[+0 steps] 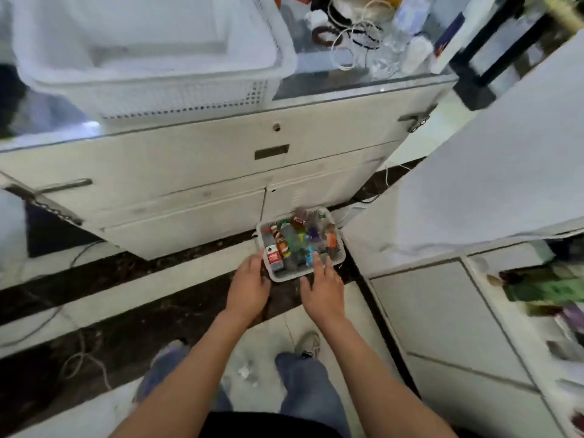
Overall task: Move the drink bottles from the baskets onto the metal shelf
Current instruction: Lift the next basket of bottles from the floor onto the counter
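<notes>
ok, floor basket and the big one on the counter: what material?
Floor basket: looks like grey-white matte plastic, with perforated walls and a moulded rolled rim. Counter basket: looks like white plastic, with the same grid of punched holes. Blur leaves the finish uncertain.

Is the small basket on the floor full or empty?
Full: the small basket on the floor is crowded with drink bottles of many colours, filling it almost from wall to wall.

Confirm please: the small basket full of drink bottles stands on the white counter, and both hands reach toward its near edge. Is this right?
Not quite. The head view shows the small basket of drink bottles on the floor, below the white counter. The left hand and right hand do reach toward its near edge.
</notes>
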{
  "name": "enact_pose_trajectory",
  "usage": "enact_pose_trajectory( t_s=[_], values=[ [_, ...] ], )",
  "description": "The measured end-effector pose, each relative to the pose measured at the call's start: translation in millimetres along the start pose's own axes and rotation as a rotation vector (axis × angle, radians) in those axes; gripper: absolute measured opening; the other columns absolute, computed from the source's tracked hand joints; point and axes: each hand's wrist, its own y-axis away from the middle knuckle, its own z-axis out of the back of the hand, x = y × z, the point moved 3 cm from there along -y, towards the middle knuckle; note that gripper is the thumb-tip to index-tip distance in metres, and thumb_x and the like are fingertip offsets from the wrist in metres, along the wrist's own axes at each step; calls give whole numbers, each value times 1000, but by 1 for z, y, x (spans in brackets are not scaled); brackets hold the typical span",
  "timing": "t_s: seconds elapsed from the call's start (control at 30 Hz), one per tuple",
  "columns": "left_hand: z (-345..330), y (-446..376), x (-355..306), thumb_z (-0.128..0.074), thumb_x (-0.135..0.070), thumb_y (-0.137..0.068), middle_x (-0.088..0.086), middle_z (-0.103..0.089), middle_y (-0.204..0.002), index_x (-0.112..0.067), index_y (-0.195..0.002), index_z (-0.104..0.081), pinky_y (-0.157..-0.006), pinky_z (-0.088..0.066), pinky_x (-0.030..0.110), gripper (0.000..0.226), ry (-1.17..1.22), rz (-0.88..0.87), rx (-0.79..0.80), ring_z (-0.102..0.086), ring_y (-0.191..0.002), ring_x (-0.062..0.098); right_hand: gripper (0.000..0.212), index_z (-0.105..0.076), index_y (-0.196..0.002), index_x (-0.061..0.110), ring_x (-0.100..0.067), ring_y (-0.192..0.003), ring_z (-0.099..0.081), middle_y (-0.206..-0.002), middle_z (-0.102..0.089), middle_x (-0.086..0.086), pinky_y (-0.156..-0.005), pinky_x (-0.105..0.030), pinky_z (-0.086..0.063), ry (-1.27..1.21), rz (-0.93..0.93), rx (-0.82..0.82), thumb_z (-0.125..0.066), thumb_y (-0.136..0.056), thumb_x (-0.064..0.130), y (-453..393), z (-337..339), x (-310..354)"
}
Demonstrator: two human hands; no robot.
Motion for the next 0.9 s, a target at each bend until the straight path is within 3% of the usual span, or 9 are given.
enact_pose_trajectory(
  t_s=[0.23,0.47,0.67,0.8,0.9],
  values=[
    [-52,-4,-60,-54,-5,-91,12,-47,-141,-9,-144,-39,-101,-29,20,55,101,181,-139,-44,-129,26,60,-25,-156,18,-30,-146,-28,-160,-27,-15,-119,-43,-26,11,149,121,-45,-101,34,-53,39,-67],
    [-102,-66,-62,-56,-12,-91,4,-47,-140,-19,-144,-38,-103,-38,30,57,123,273,-148,-46,-128,21,57,-27,-155,18,-28,-144,-32,-158,-32,-13,-118,-41,-29,-1,193,133,-44,-102,30,-117,43,-100],
    [-166,-145,-16,-51,-19,-89,0,-59,-125,-36,-134,-44,-90,-52,40,49,227,371,-48,-59,-109,20,62,-22,-156,28,-27,-145,-27,-162,-24,-6,-118,-41,-26,-75,46,136,-48,-100,35,-167,27,-150],
    [-209,-190,8,-53,-11,-93,6,-52,-133,-22,-144,-40,-99,-44,36,53,202,401,-28,-51,-119,26,64,-23,-157,26,-26,-148,-24,-162,-24,-8,-119,-37,-23,-79,37,161,-51,-100,36,-235,-9,-191],
    [-246,-222,53,-55,-22,-89,5,-60,-121,-35,-139,-39,-84,-55,41,54,164,427,16,-61,-106,26,65,-23,-157,25,-28,-146,-28,-160,-29,-10,-117,-37,-24,-111,40,208,-52,-99,36,-292,-47,-217]
  ],
)
